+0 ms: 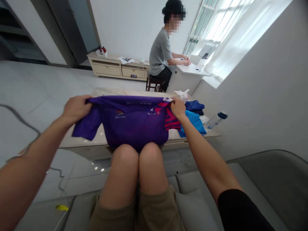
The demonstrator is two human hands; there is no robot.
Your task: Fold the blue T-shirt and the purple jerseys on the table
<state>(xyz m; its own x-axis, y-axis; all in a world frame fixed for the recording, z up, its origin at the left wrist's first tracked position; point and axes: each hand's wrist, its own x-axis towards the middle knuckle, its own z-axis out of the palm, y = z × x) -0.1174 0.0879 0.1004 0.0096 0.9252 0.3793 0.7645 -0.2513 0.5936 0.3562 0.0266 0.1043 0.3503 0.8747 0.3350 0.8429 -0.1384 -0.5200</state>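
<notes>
I hold a purple sports shirt (134,123) with pink stripes spread out in front of my knees. My left hand (76,108) is closed on its left shoulder, my right hand (178,107) is closed on its right shoulder. The shirt hangs down over my knees and the edge of a low table (79,144). I sit on a grey sofa (192,199).
Folded blue clothes (195,120), a white plastic bag (183,94) and a water bottle (215,120) lie on the table's right end. A person sits at a white desk (190,72) by the window. A low cabinet (115,67) stands against the far wall. A cable (26,128) runs across the floor.
</notes>
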